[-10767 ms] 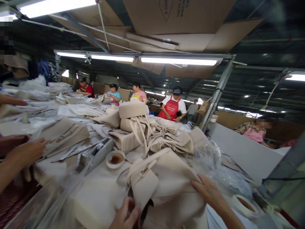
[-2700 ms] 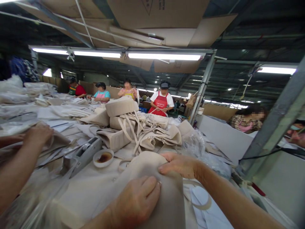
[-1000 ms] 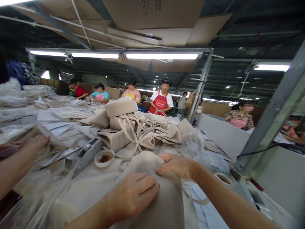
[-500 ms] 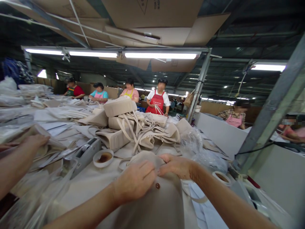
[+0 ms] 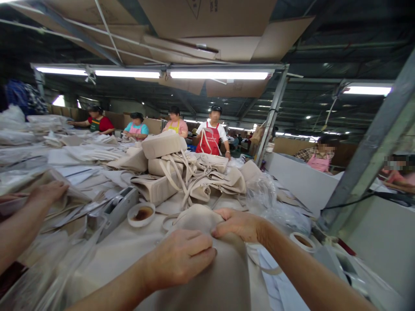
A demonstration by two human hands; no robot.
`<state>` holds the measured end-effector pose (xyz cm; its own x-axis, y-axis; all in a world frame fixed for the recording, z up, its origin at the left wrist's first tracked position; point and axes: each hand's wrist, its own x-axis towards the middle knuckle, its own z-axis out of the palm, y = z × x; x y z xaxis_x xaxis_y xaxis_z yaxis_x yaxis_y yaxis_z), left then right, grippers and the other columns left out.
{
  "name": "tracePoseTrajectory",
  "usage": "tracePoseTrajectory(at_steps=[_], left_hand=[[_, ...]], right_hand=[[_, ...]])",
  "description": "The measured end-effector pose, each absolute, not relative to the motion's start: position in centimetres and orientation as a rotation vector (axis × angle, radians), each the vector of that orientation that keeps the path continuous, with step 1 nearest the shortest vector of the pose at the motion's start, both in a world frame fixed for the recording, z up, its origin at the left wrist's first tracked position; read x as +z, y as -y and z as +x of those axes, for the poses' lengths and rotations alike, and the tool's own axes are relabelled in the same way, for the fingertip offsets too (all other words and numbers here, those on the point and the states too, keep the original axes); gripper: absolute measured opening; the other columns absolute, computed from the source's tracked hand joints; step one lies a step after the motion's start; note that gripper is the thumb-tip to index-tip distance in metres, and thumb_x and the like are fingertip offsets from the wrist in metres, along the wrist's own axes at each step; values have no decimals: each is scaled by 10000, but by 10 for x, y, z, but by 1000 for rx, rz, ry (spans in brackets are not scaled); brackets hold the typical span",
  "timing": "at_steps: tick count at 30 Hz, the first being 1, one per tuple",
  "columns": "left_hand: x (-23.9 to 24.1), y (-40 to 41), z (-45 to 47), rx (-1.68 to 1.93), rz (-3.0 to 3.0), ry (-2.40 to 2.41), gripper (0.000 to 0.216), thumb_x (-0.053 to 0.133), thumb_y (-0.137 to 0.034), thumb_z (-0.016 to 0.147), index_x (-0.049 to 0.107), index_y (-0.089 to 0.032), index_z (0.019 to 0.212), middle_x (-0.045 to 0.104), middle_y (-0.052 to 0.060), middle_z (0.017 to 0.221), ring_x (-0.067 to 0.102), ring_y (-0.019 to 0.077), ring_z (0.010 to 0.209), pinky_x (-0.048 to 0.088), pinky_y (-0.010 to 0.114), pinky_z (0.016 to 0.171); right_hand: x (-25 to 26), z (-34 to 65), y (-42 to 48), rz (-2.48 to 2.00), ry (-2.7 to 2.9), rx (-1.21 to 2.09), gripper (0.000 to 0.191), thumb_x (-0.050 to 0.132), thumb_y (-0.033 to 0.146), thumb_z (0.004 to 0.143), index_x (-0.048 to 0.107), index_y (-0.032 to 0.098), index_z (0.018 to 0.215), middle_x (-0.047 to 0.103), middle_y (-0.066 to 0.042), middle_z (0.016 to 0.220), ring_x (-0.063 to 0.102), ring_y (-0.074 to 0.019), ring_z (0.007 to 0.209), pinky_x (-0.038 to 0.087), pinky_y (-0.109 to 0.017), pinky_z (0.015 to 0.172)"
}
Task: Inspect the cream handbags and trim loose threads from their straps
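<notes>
A beige leather-like bag lies on the work surface in front of me, its rounded end pointing away. My right hand grips the bag's upper part from the right, thumb pressing into the material and fingers over it. On the near side, my left hand is closed in a pinch. Its fingertips are at a small round brown button on the bag, almost wholly covered by them. A thin beige strap curves out beside the bag's far left side.
Beige bags are heaped ahead, beside clear plastic wrap. A white bowl of brown liquid stands near a grey tape dispenser. At left, a co-worker's hand rests on beige material. A metal post rises at right.
My left hand has moved down and toward me, its fingertips now over the brown button that showed before. My right hand has barely moved. The co-worker in the red apron has raised some straps.
</notes>
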<state>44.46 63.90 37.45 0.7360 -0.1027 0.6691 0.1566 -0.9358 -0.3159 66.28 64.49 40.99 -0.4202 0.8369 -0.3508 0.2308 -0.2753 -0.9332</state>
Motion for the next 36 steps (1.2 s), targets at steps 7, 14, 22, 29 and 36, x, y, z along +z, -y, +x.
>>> tracePoseTrajectory(at_steps=[7,14,22,29,36], left_hand=[[370,-638,450,-979,-2573,-19,375,285,-125,1030,611,-139,847,598,25,739,490,170,630,373,314,563],[380,-653,464,-946,-2558,42,340,317,-149,1019,585,-164,810,604,23,762,495,163,633,397,292,566],[435,-656,425,-1322,-3082,333,271,459,-162,973,529,-173,711,551,-17,706,536,105,655,429,211,635],[378,-631,404,-1270,-2960,412,264,395,-77,978,633,-189,982,661,30,913,636,117,797,481,196,708],[363,-628,437,-1180,-2565,178,259,383,-179,1040,636,-126,1024,685,35,834,562,146,644,421,270,564]], right_hand=[[410,665,-642,-1337,1516,1717,316,733,200,523,707,169,837,687,42,668,604,-140,630,440,-237,591],[402,662,-643,-1287,1530,1720,324,749,162,505,720,172,827,690,52,667,604,-126,639,497,-251,669],[403,666,-644,-1260,1521,1756,390,829,272,522,746,180,892,749,11,749,674,-162,703,528,-253,650],[406,666,-644,-1279,1488,1761,476,837,248,515,740,179,976,760,1,745,687,-163,697,500,-220,580],[407,662,-643,-1278,1507,1751,428,814,228,535,732,163,950,757,11,758,660,-143,643,533,-254,622]])
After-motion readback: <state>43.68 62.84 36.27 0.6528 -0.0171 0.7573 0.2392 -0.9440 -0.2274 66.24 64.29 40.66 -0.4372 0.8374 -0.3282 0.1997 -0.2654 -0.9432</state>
